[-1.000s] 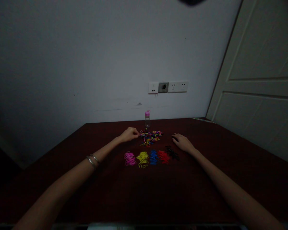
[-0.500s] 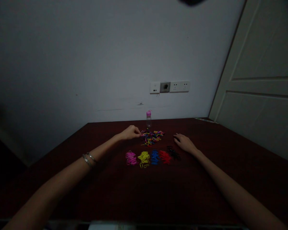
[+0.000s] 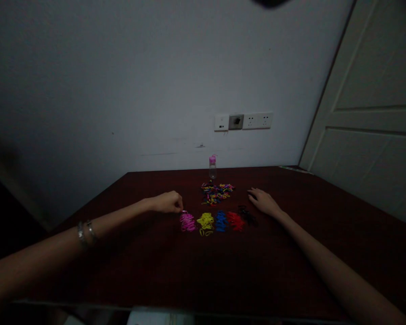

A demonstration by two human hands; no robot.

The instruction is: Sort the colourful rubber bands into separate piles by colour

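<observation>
My left hand [image 3: 169, 202] is pinched at the upper left edge of a pile of pink rubber bands [image 3: 188, 222], with a pink rubber band [image 3: 184, 211] at its fingertips. My right hand [image 3: 263, 201] lies on the table with fingers apart and nothing in it, just above a dark pile of black bands [image 3: 246, 215]. Between the hands, in a row with the pink ones, are yellow bands [image 3: 206, 221], blue bands [image 3: 221, 221] and red bands [image 3: 236, 221]. Behind the row spreads a mixed heap of coloured bands [image 3: 218, 193].
A small clear bottle with a pink cap [image 3: 213, 167] stands behind the mixed heap, near the wall. The dark red table [image 3: 149, 266] meets a wall with sockets [image 3: 257, 121]. A white panelled door [image 3: 368, 122] is at the right.
My left hand has moved from the mixed heap toward me and left, to the pink pile, bringing a pink band. My right hand stays resting on the table. The view has shifted slightly.
</observation>
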